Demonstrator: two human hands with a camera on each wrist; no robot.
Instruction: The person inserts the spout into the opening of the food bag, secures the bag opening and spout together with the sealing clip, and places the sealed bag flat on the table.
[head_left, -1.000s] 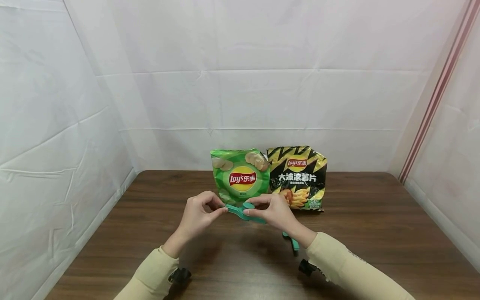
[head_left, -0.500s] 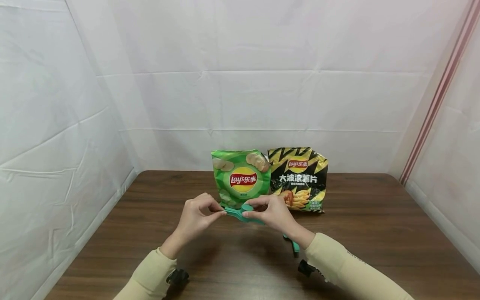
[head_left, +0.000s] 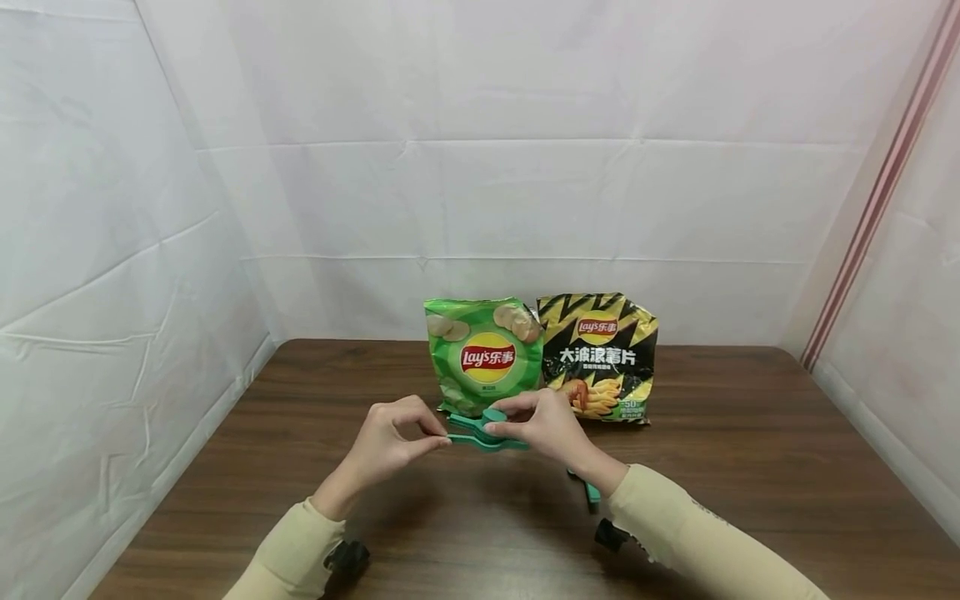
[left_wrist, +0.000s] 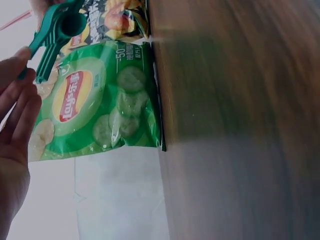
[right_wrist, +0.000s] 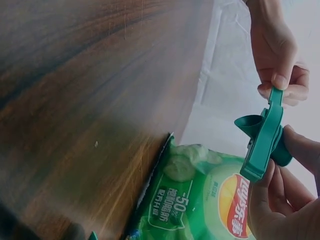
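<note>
A teal-green plastic clip (head_left: 487,447), with slim bars, a round cap (head_left: 493,414) and a flared spout (right_wrist: 248,124), is held in front of the lower edge of the upright, glossy green Lay's chip bag (head_left: 486,367). The left hand (head_left: 393,437) pinches the end of one bar; at that end the two bars stand apart. The right hand (head_left: 547,423) pinches the cap. A black-and-yellow, zigzag-patterned Lay's bag (head_left: 600,358) stands just right of the green bag. On the dark brown wood-grain table (head_left: 727,467), in front and to the right of the green bag, lies a second teal piece (head_left: 592,493), partly hidden, its full shape hard to tell.
</note>
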